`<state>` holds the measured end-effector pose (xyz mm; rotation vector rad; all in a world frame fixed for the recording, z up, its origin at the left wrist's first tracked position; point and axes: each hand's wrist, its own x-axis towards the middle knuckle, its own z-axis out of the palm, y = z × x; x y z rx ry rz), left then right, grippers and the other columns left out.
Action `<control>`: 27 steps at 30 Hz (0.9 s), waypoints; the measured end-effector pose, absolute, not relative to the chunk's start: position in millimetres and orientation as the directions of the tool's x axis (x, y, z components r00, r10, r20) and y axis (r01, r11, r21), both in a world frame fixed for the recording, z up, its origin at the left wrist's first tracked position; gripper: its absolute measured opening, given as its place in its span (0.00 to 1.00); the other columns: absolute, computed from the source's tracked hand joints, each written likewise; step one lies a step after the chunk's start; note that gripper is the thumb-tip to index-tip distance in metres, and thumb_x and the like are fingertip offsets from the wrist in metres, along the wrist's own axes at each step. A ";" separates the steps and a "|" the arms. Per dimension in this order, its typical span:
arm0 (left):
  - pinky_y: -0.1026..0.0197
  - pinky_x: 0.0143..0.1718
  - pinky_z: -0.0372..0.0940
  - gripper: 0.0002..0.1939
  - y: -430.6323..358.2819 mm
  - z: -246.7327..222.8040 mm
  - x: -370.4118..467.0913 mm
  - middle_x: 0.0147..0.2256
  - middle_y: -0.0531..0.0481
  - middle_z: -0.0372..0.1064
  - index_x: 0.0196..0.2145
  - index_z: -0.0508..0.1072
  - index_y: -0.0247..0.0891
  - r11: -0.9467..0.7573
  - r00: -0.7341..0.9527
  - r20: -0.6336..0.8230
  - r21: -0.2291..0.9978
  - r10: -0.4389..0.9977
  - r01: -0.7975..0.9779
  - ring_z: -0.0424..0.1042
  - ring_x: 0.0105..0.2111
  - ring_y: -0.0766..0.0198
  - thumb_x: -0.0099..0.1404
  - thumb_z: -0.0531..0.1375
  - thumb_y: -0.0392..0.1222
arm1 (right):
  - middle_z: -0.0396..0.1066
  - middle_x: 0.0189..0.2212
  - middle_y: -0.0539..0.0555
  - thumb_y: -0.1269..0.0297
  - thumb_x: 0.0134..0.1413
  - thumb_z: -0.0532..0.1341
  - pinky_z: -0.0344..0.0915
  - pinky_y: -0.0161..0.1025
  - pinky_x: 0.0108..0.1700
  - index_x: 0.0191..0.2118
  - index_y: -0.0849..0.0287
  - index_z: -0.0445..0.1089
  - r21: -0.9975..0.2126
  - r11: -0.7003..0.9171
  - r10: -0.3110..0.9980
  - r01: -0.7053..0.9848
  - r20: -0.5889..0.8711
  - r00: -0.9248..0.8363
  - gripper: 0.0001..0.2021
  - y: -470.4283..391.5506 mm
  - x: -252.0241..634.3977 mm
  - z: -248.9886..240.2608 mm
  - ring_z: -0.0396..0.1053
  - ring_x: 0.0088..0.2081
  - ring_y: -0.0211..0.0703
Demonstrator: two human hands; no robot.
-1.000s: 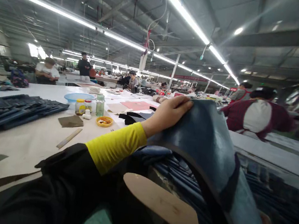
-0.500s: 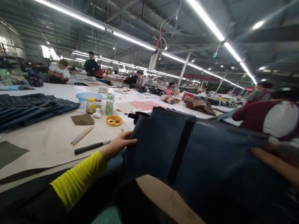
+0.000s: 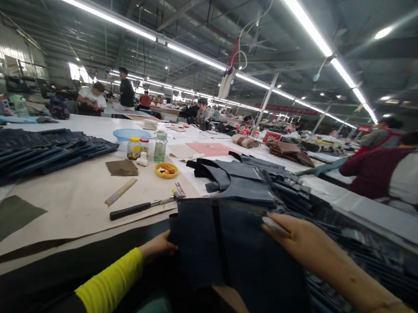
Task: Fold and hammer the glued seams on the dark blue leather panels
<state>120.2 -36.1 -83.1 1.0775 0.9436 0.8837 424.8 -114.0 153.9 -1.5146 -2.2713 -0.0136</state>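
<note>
A dark blue leather-like panel [image 3: 245,256] with a black strip down it hangs between my two hands, over the table's front edge. My left hand [image 3: 158,246] pinches its left edge, fingers partly behind it. On the upper right edge my right hand [image 3: 288,231] is closed, with a small pale object [image 3: 275,226] under the thumb that I cannot make out. A tan underside shows at the panel's lower edge. Just beyond it lie more dark blue pieces [image 3: 248,180], some with curved strips. To the left rests a black-handled tool [image 3: 132,211] with a metal shaft.
A fanned stack of dark blue pieces [image 3: 36,154] covers the left. Near the middle stand a green bottle [image 3: 160,148], a yellow-lidded jar [image 3: 133,149], a yellow bowl [image 3: 166,170] and a blue basin [image 3: 129,135]. A wooden strip [image 3: 121,191] lies closer. A co-worker [image 3: 407,165] is at right.
The panel has come down and tilted, uncovering the pieces beyond it. Both hands have lowered, and the right hand has moved left into clearer view. The whole view has shifted slightly.
</note>
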 end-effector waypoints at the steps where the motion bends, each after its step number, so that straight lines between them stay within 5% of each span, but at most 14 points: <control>1: 0.64 0.26 0.59 0.26 -37.5 -87.3 125.7 0.30 0.49 0.69 0.39 0.70 0.37 0.248 0.341 -0.191 0.960 0.920 -0.132 0.66 0.25 0.66 0.38 0.67 0.32 | 0.70 0.23 0.51 0.47 0.56 0.50 0.63 0.40 0.31 0.26 0.54 0.67 -0.217 0.384 0.905 0.898 0.280 -0.319 0.19 -115.5 426.6 153.5 0.68 0.27 0.47; 4: 0.64 0.26 0.59 0.23 -33.5 -81.2 133.0 0.28 0.51 0.67 0.38 0.70 0.36 0.193 0.292 -0.131 0.962 0.948 -0.194 0.64 0.24 0.68 0.40 0.65 0.34 | 0.71 0.26 0.52 0.44 0.56 0.47 0.63 0.43 0.32 0.28 0.51 0.67 -0.217 0.325 0.932 0.920 0.241 -0.272 0.20 -125.5 427.3 167.4 0.69 0.30 0.50; 8: 0.65 0.28 0.58 0.20 -19.4 -39.4 116.7 0.28 0.52 0.67 0.36 0.71 0.36 0.036 0.202 0.015 0.968 0.979 -0.248 0.64 0.25 0.68 0.41 0.63 0.33 | 0.72 0.30 0.52 0.42 0.53 0.49 0.63 0.42 0.31 0.28 0.50 0.67 -0.162 0.347 0.870 0.924 0.424 -0.253 0.19 -135.5 423.4 195.3 0.69 0.32 0.51; 16: 0.61 0.36 0.62 0.21 -24.7 25.8 84.8 0.36 0.49 0.70 0.40 0.71 0.37 -0.052 0.138 0.075 0.986 0.988 -0.159 0.68 0.34 0.62 0.44 0.64 0.36 | 0.65 0.24 0.51 0.54 0.56 0.53 0.53 0.36 0.29 0.30 0.59 0.66 0.017 0.383 0.744 0.924 0.587 -0.319 0.14 -126.3 412.3 219.5 0.62 0.27 0.39; 27: 0.64 0.30 0.63 0.24 -29.6 -46.9 128.4 0.34 0.51 0.68 0.41 0.68 0.38 0.176 0.311 -0.158 0.984 0.937 -0.031 0.67 0.30 0.66 0.43 0.62 0.33 | 0.58 0.18 0.47 0.57 0.55 0.55 0.49 0.34 0.26 0.24 0.59 0.64 0.077 0.294 0.876 0.953 0.377 -0.301 0.13 -118.8 426.7 183.3 0.57 0.22 0.35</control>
